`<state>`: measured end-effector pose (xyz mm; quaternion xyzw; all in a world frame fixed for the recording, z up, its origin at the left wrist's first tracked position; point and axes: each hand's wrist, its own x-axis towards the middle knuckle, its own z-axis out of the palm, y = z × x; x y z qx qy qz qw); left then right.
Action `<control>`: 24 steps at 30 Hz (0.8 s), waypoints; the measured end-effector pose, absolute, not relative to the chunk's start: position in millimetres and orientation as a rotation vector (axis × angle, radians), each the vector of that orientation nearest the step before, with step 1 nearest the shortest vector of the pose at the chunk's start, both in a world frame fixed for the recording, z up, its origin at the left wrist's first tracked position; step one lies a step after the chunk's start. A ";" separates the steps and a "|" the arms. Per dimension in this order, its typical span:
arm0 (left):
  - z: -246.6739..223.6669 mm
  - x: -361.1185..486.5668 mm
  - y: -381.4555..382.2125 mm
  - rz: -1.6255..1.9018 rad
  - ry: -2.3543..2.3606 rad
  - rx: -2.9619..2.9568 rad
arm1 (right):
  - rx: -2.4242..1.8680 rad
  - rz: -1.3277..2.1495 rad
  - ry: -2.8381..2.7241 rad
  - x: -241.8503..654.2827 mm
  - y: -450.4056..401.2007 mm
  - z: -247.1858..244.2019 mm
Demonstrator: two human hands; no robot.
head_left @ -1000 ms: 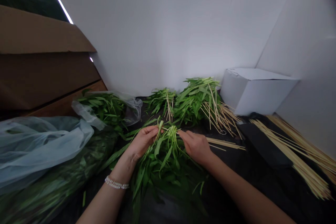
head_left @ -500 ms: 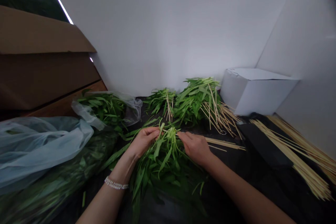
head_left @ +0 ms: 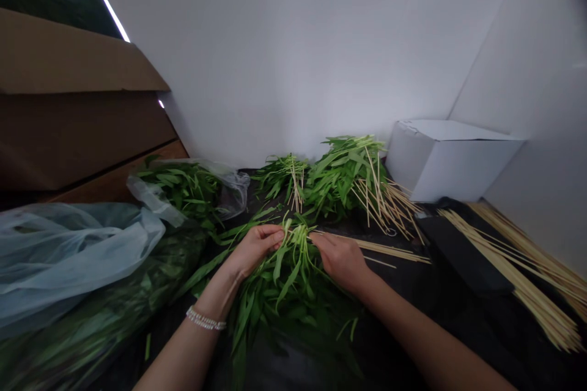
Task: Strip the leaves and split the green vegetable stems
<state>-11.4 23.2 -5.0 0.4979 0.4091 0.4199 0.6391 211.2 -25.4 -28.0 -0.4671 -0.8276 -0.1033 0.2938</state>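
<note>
Long-leaved greens, looking like water spinach (head_left: 288, 287), hang in a bunch before me, their pale stems gathered at the top. My left hand (head_left: 257, 249) is closed at the left of the stems, thumb and fingers pinching a green stem. On the other side, my right hand (head_left: 342, 256) is closed on a thin bamboo skewer, mostly hidden by the fingers; its pale length shows at the stems. Several loose skewers (head_left: 389, 249) lie just beyond the right hand.
Skewered greens (head_left: 342, 177) are piled at the back, with a smaller bunch (head_left: 282, 174) beside them. Plastic bags of greens (head_left: 183, 189) and a cardboard box (head_left: 77, 128) stand left. At right are a white box (head_left: 463, 165), a black block (head_left: 463, 253) and skewer bundles (head_left: 527, 293).
My left hand has shifted slightly to the right, and the stem tip at its fingers has tilted. The right hand has barely moved. Both grips look the same.
</note>
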 end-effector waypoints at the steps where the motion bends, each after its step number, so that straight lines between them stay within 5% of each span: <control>1: -5.0 -11.0 23.0 0.956 0.940 1.127 | -1.250 -0.263 -2.208 211.2 -25.3 -28.1; 24: 10.0 -8.5 22.1 1.284 1.151 1.373 | -1.195 -0.387 -2.169 209.9 -22.8 -31.0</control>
